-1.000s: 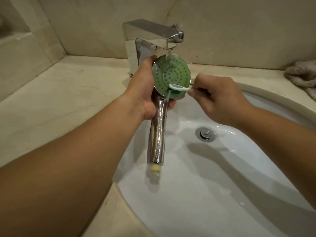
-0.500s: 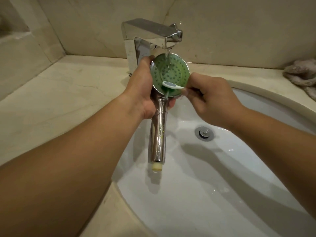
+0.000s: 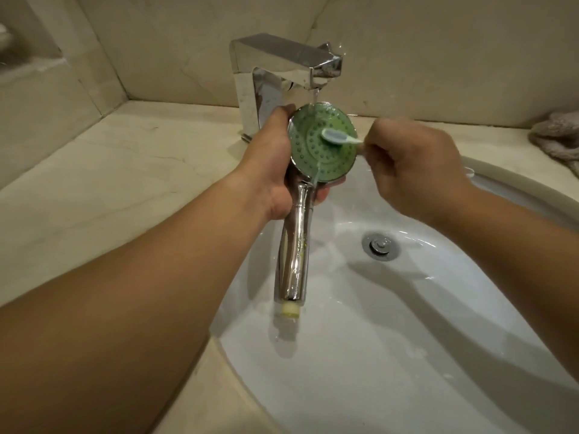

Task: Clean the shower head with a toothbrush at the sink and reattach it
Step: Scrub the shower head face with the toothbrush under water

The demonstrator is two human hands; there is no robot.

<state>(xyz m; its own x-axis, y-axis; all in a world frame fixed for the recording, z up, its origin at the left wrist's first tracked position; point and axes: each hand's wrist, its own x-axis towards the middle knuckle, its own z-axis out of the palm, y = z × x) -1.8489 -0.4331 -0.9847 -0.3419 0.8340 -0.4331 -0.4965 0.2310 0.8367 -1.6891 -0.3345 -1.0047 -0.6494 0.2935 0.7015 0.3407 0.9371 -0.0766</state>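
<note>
Under the running tap, left hand grips the shower head over the sink, right hand pinches the toothbrush on its green face: scrubbing step underway; next likely rinse, then reattach.

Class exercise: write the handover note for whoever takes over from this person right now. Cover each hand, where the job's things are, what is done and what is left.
Left hand grips the shower head at its neck, green face up under the running tap, above the sink.
Right hand grips the toothbrush, bristles on the face's upper middle.
Done: shower head detached, wet, scrubbing under way.
Left: finish scrubbing, rinse, shut the tap, reattach.
</note>
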